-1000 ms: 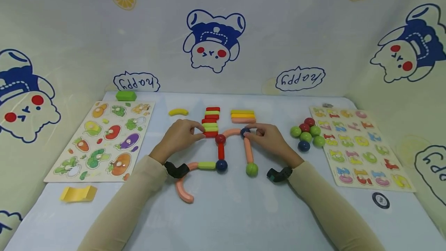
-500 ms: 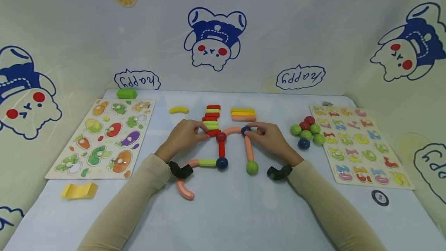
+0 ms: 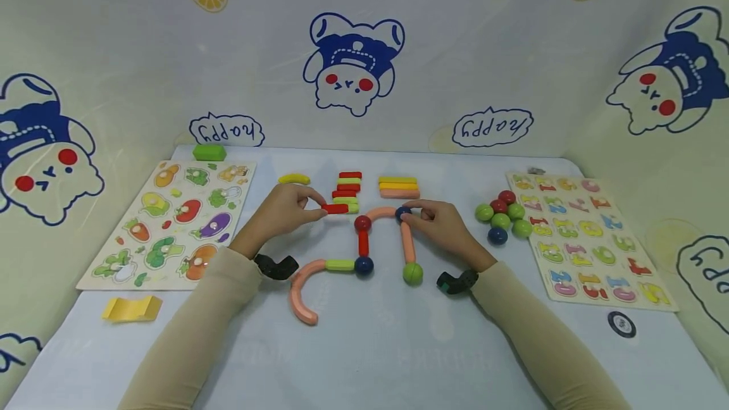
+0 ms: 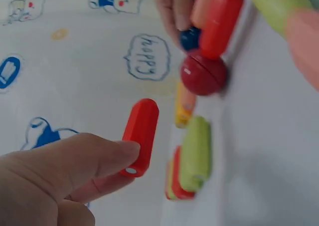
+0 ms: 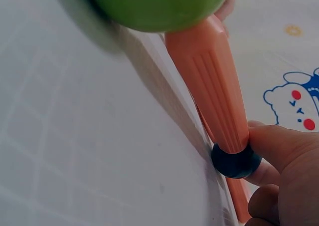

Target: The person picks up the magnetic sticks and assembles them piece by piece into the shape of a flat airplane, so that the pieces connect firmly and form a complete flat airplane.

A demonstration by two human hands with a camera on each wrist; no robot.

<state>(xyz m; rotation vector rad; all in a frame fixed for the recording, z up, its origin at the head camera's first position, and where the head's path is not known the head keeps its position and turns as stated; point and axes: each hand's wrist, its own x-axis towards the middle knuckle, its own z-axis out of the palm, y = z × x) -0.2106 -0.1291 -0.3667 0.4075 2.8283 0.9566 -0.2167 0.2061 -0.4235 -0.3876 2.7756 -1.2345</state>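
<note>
On my feed, the left hand pinches 1 red rod by 1 end, near the light-green rods. I judge it light, stiff, slightly slippery; mid-length flats should hold best. Right hand pinches the dark blue ball.

White-covered table: vegetable picture board at left, green block beyond it, yellow block in front. Mid-table, a chain of rods and balls; farther back, a curved yellow piece, short red and green rods, yellow and pink rods. Right: clustered loose balls, second picture board, black-and-white disc near its front edge.
</note>
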